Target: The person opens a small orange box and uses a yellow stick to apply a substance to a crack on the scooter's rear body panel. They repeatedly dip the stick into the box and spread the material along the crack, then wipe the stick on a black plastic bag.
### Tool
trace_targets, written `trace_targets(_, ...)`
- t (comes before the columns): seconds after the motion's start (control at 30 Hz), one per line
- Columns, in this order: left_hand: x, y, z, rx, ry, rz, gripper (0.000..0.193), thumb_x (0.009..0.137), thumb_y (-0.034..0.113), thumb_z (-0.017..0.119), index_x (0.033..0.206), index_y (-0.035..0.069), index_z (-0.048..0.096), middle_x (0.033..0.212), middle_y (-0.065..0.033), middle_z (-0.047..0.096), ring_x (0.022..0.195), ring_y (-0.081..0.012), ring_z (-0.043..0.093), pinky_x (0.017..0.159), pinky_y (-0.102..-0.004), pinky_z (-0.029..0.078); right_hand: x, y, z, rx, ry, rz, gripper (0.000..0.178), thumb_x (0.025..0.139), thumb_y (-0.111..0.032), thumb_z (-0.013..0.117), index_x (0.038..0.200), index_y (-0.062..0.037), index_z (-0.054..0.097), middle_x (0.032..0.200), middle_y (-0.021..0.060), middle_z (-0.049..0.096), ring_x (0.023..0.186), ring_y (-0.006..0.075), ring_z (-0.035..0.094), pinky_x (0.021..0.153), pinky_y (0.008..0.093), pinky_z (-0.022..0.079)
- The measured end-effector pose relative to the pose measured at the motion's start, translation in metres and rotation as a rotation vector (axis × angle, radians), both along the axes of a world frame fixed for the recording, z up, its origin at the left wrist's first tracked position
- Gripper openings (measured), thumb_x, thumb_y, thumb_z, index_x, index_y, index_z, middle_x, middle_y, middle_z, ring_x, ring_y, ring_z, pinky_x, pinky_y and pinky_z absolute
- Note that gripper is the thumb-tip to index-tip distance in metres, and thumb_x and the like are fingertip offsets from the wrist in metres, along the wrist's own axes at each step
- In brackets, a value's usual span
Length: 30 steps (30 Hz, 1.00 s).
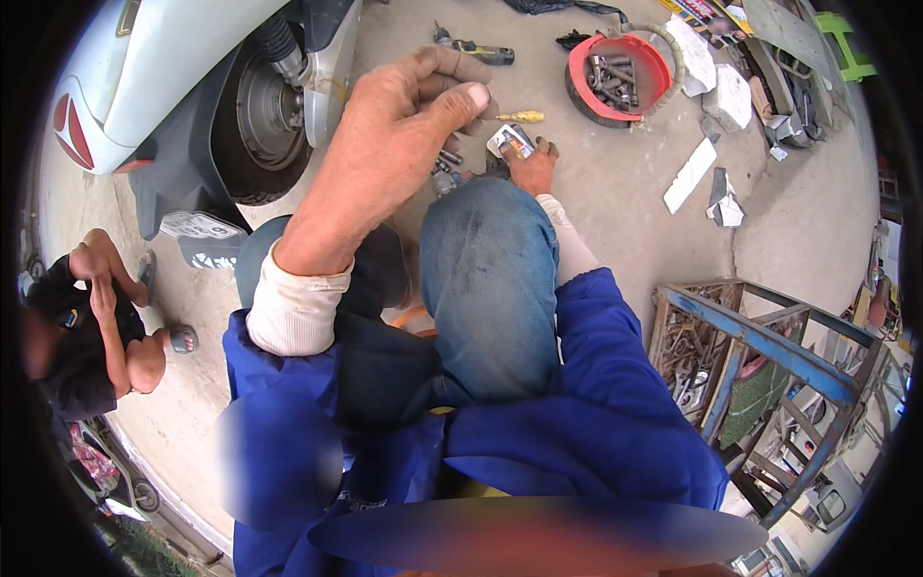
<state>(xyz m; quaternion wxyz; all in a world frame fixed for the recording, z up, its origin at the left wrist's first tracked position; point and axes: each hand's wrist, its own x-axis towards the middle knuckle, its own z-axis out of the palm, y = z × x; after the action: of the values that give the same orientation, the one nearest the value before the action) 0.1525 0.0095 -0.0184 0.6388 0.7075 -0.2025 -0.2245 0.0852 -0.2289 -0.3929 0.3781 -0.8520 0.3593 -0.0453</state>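
Observation:
My left hand is raised in front of the scooter, its fingers curled and the thumb bent toward them. Whatever it may pinch is too small or hidden to make out. Lower down and beyond my knee, my right hand grips a small white printed box. Just past the box lies a yellow-handled screwdriver on the concrete. Small dark metal parts lie between my two hands, partly hidden by my knee. To the left stands a pale scooter, its wheel facing me.
A red-rimmed tub of metal sockets stands at the far right, near white foam blocks. A power tool lies beyond my left hand. A blue metal frame rack is on the right. Another person squats at left.

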Motion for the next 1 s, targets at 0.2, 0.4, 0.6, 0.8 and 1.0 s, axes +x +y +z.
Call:
trace_targets(0.2, -0.002, 0.003, 0.005, 0.036, 0.024, -0.002, 0.031, 0.107, 0.021, 0.067, 0.129, -0.001, 0.069, 0.104, -0.0087, 0.077, 0.095, -0.0137, 0.068, 0.083, -0.029, 0.054, -0.013, -0.049, 0.074, -0.056, -0.012, 0.41, 0.133, 0.063, -0.036, 0.102, 0.168, -0.0056, 0.026, 0.17, 0.0264, 0.027, 0.159, 0.0436, 0.03, 0.13, 0.0503, 0.034)
trace_targets(0.4, -0.002, -0.001, 0.005, 0.06, 0.045, 0.01, 0.03, 0.107, 0.02, 0.067, 0.129, 0.0, 0.07, 0.105, -0.0087, 0.077, 0.095, -0.0143, 0.069, 0.082, -0.0287, 0.054, 0.007, -0.066, 0.108, -0.677, 0.319, 1.145, 0.149, 0.054, -0.026, 0.105, 0.173, -0.0348, 0.016, 0.18, 0.01, 0.019, 0.165, 0.0363, 0.023, 0.13, 0.0643, 0.027)
trace_targets(0.6, -0.001, -0.004, 0.004, 0.079, 0.042, 0.002, 0.03, 0.107, 0.021, 0.067, 0.128, 0.0, 0.07, 0.105, -0.009, 0.077, 0.094, -0.0148, 0.069, 0.082, -0.0287, 0.054, 0.03, -0.047, 0.101, -0.848, 0.391, 1.352, 0.153, 0.05, -0.026, 0.106, 0.172, -0.0405, 0.016, 0.181, 0.0013, 0.019, 0.165, 0.032, 0.023, 0.13, 0.0645, 0.027)
trace_targets(0.8, 0.0, -0.001, 0.004, 0.09, 0.025, 0.016, 0.03, 0.107, 0.022, 0.067, 0.127, 0.0, 0.07, 0.106, -0.009, 0.077, 0.094, -0.0152, 0.069, 0.081, -0.0291, 0.054, 0.039, -0.048, 0.084, -0.716, 0.373, 1.358, 0.147, 0.055, -0.025, 0.104, 0.174, -0.0309, 0.018, 0.172, 0.0132, 0.035, 0.159, 0.0351, 0.035, 0.127, 0.0588, 0.034)
trace_targets(1.0, 0.002, -0.007, 0.0, 0.085, 0.018, -0.018, 0.031, 0.107, 0.023, 0.068, 0.128, 0.0, 0.071, 0.106, -0.0094, 0.077, 0.095, -0.0158, 0.069, 0.082, -0.0292, 0.054, 0.035, -0.059, 0.077, -0.559, 0.312, 1.261, 0.139, 0.057, -0.028, 0.104, 0.172, -0.0212, 0.025, 0.168, 0.0176, 0.04, 0.156, 0.0382, 0.039, 0.122, 0.0512, 0.042)
